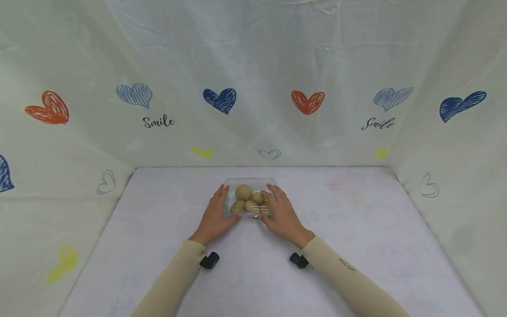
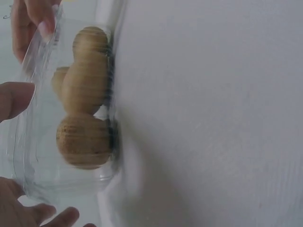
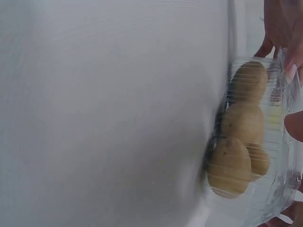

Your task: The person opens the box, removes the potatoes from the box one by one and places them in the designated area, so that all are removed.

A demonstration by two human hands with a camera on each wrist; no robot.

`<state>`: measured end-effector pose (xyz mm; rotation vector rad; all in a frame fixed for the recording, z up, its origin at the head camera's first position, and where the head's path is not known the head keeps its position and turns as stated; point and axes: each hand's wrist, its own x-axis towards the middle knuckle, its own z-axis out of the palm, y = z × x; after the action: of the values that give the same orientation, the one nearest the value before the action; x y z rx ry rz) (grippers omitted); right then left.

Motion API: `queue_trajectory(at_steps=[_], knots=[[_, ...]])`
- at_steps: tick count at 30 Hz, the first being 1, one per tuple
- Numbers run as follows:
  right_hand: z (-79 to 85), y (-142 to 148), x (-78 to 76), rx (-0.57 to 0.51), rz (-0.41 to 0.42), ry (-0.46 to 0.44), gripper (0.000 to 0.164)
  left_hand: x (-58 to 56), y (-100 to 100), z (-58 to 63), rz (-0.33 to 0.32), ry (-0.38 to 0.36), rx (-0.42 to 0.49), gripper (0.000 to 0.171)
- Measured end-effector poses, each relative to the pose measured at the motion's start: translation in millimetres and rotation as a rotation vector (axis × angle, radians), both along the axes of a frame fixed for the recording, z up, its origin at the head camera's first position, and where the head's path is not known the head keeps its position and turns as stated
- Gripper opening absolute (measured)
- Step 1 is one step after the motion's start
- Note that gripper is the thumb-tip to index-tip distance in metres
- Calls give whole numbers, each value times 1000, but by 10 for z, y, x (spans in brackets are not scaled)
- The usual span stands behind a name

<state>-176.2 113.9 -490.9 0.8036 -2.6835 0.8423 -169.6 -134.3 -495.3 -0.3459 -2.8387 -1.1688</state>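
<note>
A clear plastic container (image 1: 259, 185) stands on the table with several potatoes (image 1: 243, 192) inside. My left hand (image 1: 217, 218) holds its left side, the thumb at the near top edge and the fingers along the side wall. On the opposite side my right hand (image 1: 282, 215) grips the container, its fingers lying over the right end and covering part of the potatoes. Ribbed plastic shows in front of the potatoes (image 2: 85, 142) in the left wrist view. From the right wrist, more potatoes (image 3: 229, 165) appear close together near the container's base.
A white table (image 1: 253, 273) with faint prints lies under the container. Behind and beside it hangs a pale curtain (image 1: 257, 53) with hearts and "Smile" lettering. Small black wrist cameras, one by the left sleeve (image 1: 174, 273) and one by the right sleeve (image 1: 340, 273), hang over the table.
</note>
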Motion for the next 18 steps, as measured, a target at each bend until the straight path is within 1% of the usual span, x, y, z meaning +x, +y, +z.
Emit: queue_trajectory(at_steps=[2,5,9,12,15,18], knots=[[-6,3,1,9,-4,8,66,7,26,-6,17,31,-14,95],[-12,11,-3,35,-5,21,67,30,53,-1,38,48,-24,95],[-5,23,1,61,-14,9,71,62,71,-18,58,81,-34,93],[-4,23,21,71,-55,4,73,77,76,-47,74,122,-46,90],[-11,11,48,65,-108,17,75,90,83,-64,90,156,-65,89],[-11,-7,77,46,-142,37,76,101,96,-65,110,186,-94,88]])
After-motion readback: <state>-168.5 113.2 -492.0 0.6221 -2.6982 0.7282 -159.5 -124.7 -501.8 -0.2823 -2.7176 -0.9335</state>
